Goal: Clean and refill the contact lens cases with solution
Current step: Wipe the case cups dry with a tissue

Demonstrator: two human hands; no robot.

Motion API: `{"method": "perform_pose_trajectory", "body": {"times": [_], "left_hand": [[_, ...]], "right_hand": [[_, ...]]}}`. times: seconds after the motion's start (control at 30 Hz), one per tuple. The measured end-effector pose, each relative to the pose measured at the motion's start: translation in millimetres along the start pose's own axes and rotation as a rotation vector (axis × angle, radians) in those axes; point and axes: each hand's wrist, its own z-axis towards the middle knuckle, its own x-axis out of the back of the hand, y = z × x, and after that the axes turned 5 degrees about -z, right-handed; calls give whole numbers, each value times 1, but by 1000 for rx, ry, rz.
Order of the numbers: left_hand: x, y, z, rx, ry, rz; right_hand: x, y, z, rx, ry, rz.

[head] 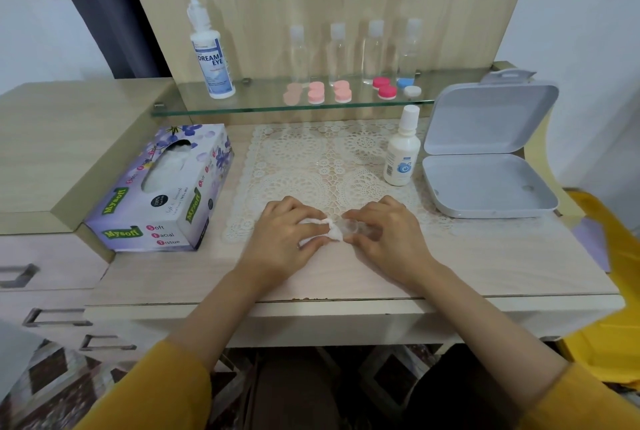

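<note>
My left hand (287,239) grips a crumpled white tissue (330,230) at the front edge of the lace mat (311,159). My right hand (384,232) pinches a small clear lens case part (351,227) against the tissue; the part is blurred and mostly hidden by fingers. A small white solution bottle (401,152) stands capped on the mat's right side. A large solution bottle (209,52) stands on the glass shelf (242,107). Several capped lens cases lie on the shelf: pink ones (317,93), a red one (384,87), a blue-and-white one (408,86).
A tissue box (162,190) lies left of the mat. An open grey plastic case (485,166) sits at the right. Several clear small bottles (374,48) stand at the shelf's back. Drawers with handles (55,318) are at the lower left.
</note>
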Motion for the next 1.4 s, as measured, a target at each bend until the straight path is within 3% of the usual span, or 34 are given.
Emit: {"method": "perform_pose_trajectory", "body": {"times": [0.2, 0.57, 0.77, 1.07, 1.4], "left_hand": [[1, 4, -1, 29, 104, 80], [0, 5, -5, 135, -18, -156], [1, 8, -4, 129, -39, -153], [3, 10, -4, 87, -2, -188], [2, 7, -2, 36, -20, -67]], "right_hand": [[-2, 1, 0, 28, 18, -4], [-6, 2, 1, 71, 14, -60], [-5, 1, 1, 11, 5, -117], [-3, 2, 2, -45, -36, 3], [-3, 1, 2, -6, -11, -2]]}}
